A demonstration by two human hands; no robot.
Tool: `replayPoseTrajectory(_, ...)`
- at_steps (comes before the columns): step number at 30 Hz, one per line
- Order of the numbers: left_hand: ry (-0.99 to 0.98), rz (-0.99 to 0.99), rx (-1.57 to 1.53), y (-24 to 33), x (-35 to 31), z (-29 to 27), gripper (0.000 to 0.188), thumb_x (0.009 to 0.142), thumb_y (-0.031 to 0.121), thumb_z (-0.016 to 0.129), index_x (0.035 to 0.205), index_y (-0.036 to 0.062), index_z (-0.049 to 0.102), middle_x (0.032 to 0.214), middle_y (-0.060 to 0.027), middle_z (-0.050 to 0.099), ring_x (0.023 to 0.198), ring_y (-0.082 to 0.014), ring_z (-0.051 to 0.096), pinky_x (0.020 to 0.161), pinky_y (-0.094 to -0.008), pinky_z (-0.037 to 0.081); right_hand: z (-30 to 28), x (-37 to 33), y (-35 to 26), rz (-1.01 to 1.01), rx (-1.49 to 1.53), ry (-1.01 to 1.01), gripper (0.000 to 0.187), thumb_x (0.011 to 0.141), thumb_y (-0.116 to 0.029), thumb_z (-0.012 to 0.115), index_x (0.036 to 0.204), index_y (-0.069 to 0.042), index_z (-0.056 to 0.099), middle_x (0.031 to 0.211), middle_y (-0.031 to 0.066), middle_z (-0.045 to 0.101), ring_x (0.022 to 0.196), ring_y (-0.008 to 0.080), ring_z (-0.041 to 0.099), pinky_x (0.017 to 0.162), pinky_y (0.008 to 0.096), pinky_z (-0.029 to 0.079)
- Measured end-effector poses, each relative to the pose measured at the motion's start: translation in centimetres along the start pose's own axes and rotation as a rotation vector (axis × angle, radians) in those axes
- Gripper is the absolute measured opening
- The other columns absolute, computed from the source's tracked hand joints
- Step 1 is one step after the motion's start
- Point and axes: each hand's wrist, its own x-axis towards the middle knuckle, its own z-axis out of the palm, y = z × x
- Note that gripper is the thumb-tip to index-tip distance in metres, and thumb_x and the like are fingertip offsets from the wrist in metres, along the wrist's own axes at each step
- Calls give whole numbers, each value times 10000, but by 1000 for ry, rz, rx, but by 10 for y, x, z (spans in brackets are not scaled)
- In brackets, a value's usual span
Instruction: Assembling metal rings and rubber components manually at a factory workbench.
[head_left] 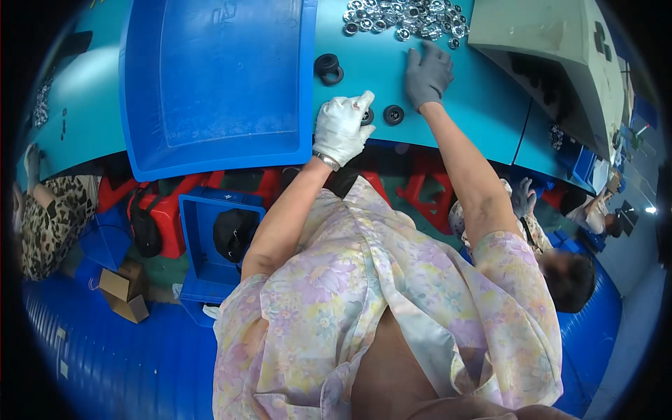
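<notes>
My left hand (341, 130), in a white glove, rests at the near edge of the turquoise table. Its thumb and finger close around a small black wheel (367, 116), which is partly hidden by the glove. Another black wheel (394, 115) lies just to the right, apart from the hand. Beyond the left hand are black rubber rings (330, 68), one leaning on others. My right hand (428, 73), in a grey glove, is stretched out flat, palm down, just short of a pile of shiny chrome wheel hubs (409, 17). It shows nothing in its grasp.
A large blue bin (217, 150) fills the table's left side. At the right stands a pale machine housing (539, 35) with dark pieces inside. Red stools (428, 185) and a blue crate (203, 245) are below the table. Other people work at both sides.
</notes>
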Motion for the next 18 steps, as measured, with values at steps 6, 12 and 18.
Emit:
replayPoseTrajectory(6,14,19,-16,-5,-3,1,526,670,144,809,1122,89,548,916,-86,677,872,-331,625,783,-458,481,-43,-1,41,26,625,-167,313,945,-219,522,1196,-46,594,1082,161,633,1000,339,601,903,393,457)
replayPoseTrajectory(12,0,19,-10,-3,-4,6,538,668,137,814,1134,81,551,939,-85,683,885,-328,625,810,-455,479,-62,-41,63,-618,318,-276,481,796,-161,734,1242,-107,563,1149,134,600,1047,325,570,929,413,461)
replayPoseTrajectory(18,61,41,3,-4,-5,8,564,670,145,816,1169,94,560,979,-82,688,917,-325,627,823,-439,487,-60,-54,51,-89,98,-413,444,796,-292,765,1085,-18,569,1014,165,612,938,349,605,815,425,486)
